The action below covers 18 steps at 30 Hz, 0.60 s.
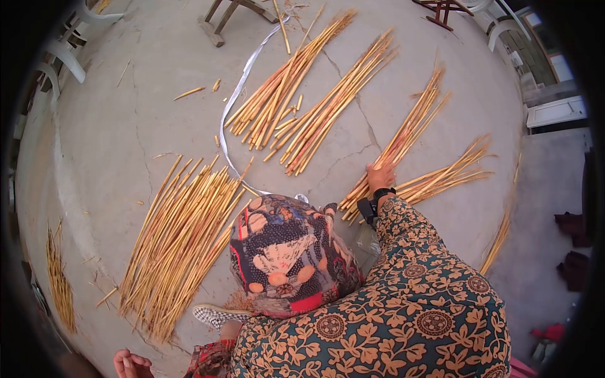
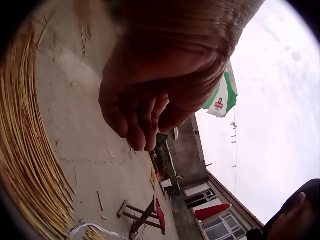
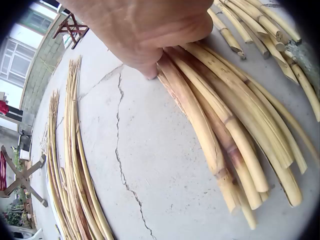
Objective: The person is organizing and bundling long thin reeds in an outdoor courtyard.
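Note:
My right hand (image 1: 380, 177) grips a bundle of dry stalks (image 1: 406, 135) near its thick cut ends, on the concrete floor. In the right wrist view the hand (image 3: 155, 30) covers the top of that bundle (image 3: 225, 115), whose cut ends fan out below it. Another bundle (image 1: 444, 176) lies just right of it. Low at the left of the head view is my left hand (image 1: 131, 364), holding nothing; in the left wrist view its fingers (image 2: 135, 122) hang loosely curled, away from the stalks.
Two bundles (image 1: 293, 79) (image 1: 340, 104) lie further forward, beside a white strip (image 1: 234, 94). A wide spread of stalks (image 1: 183, 246) covers the floor at left, with a thin bundle (image 1: 59, 283) beyond. A wooden stool (image 1: 230, 16) stands ahead. Broken stalk pieces are scattered about.

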{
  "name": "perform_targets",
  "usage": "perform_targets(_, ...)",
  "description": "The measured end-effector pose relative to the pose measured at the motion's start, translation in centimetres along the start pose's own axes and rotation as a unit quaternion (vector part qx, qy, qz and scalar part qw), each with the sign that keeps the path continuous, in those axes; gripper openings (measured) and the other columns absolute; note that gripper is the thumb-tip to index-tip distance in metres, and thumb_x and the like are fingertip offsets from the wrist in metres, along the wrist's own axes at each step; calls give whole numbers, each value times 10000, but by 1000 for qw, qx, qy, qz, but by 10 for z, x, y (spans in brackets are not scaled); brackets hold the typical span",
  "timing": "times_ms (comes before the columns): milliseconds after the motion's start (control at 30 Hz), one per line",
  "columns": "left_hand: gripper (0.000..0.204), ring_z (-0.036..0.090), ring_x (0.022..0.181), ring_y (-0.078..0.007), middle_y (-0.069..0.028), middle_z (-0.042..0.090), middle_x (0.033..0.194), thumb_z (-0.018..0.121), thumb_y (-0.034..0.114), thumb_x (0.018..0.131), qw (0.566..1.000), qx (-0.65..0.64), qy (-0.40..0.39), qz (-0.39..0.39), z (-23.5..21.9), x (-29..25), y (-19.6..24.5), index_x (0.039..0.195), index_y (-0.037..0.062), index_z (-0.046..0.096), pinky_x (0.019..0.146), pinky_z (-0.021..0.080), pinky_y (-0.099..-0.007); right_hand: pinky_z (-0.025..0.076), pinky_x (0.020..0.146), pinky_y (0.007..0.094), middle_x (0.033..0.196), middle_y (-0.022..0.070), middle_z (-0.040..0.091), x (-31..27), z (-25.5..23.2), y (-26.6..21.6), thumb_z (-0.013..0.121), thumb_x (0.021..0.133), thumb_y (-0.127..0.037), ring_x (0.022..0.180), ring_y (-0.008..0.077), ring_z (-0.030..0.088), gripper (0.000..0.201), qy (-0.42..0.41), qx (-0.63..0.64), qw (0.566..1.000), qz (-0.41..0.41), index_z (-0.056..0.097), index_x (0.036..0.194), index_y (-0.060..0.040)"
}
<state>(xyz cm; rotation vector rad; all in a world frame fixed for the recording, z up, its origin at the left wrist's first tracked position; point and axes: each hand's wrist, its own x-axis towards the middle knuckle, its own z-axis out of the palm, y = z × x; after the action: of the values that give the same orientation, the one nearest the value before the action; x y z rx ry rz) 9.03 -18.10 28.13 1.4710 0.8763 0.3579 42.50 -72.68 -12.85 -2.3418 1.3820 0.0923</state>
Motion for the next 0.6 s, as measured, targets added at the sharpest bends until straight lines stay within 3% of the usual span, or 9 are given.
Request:
perform_targets(100, 198, 583, 751, -184, -116, 628, 810, 539, 107, 918, 1000, -6, 2, -1, -3, 2, 1, 1072, -17, 560, 714, 488, -310, 269, 1075, 471, 1409, 269, 279, 19, 37, 5, 651, 806, -282, 1322, 385, 263, 835, 11, 13, 997, -71, 151, 1431, -42)
perform_targets(167, 199, 584, 748, -185, -115, 628, 807, 541, 105, 917, 1000, -9, 6, 0, -2, 2, 0, 1072, -17, 561, 713, 488, -311, 293, 1070, 449, 1404, 253, 300, 14, 47, -20, 626, 811, -252, 1322, 372, 279, 807, 27, 19, 996, -78, 156, 1416, -2)
perform_targets(367, 186, 588, 739, -187, -112, 627, 797, 539, 102, 918, 1000, -11, 11, -6, -2, 4, 0, 1058, -15, 568, 705, 494, -308, 299, 1072, 435, 1400, 238, 319, -8, 45, -88, 635, 802, -261, 1316, 369, 301, 819, -1, 20, 996, -92, 163, 1404, 30)
perform_targets(600, 176, 590, 733, -186, -114, 627, 795, 554, 94, 909, 1000, -6, 17, -13, 5, 3, 2, 1048, -11, 571, 703, 496, -308, 321, 1053, 437, 1357, 223, 363, -14, 50, -106, 653, 792, -292, 1298, 367, 325, 857, 15, -2, 992, -125, 152, 1400, 46)
